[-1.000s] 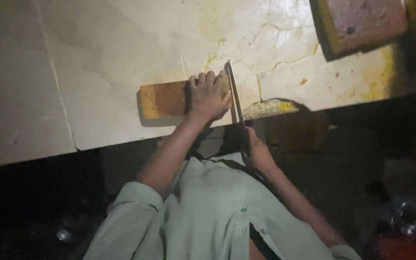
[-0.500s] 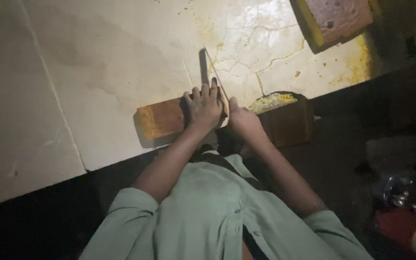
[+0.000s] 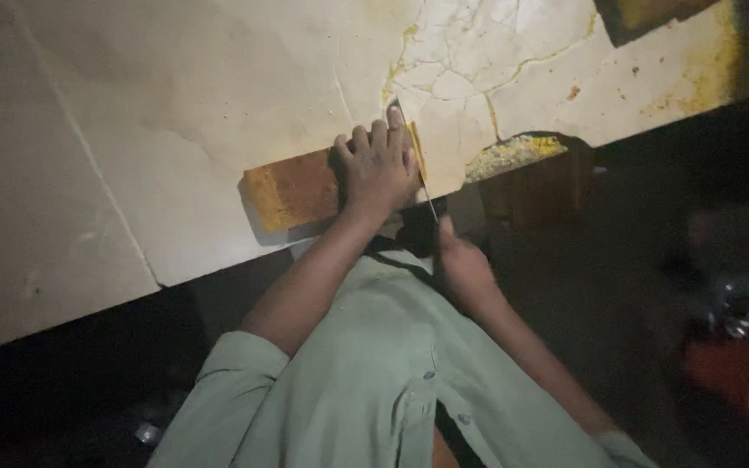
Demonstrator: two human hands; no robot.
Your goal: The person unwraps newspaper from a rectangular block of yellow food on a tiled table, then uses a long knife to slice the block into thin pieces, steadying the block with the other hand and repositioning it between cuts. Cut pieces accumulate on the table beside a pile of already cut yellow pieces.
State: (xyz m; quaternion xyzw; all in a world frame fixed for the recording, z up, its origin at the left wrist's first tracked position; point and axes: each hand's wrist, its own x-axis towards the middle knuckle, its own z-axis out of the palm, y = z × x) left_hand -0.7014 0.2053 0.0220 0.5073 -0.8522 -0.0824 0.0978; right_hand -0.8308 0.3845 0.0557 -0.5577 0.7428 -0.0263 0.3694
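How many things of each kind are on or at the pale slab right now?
Orange-brown blocks: 2, one under the left hand at, one at the top edge
Knives: 1, in the right hand
Yellow crumb piles: 1
Total: 4

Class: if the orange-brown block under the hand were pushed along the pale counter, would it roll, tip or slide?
The block looks flat-sided and lies low, so it would probably slide. The left hand pins it beside the knife, suggesting it may shift.
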